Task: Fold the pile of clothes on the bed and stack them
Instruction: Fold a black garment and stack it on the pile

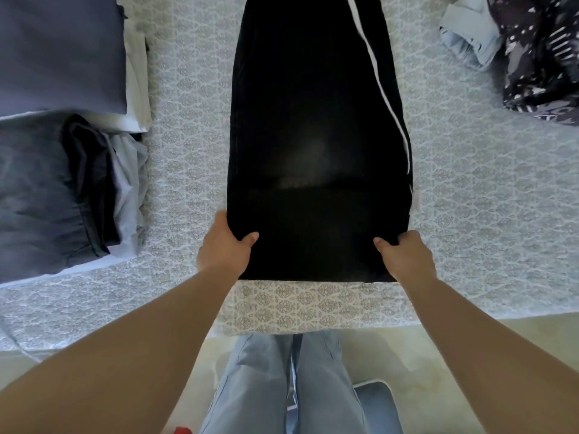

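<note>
Black trousers with a white side stripe (316,120) lie lengthwise down the middle of the bed (188,151), their near end by the bed's front edge. My left hand (224,245) grips the near left corner, thumb on top of the cloth. My right hand (407,255) grips the near right corner the same way. A stack of folded clothes (59,189), grey and dark blue, sits at the left. Unfolded clothes, a dark patterned piece (542,54) and a pale blue one (470,36), lie at the far right.
A second folded stack topped by a blue-grey piece (59,48) lies at the far left. The patterned bedcover is bare on both sides of the trousers. My legs in light jeans (282,380) stand at the bed's front edge.
</note>
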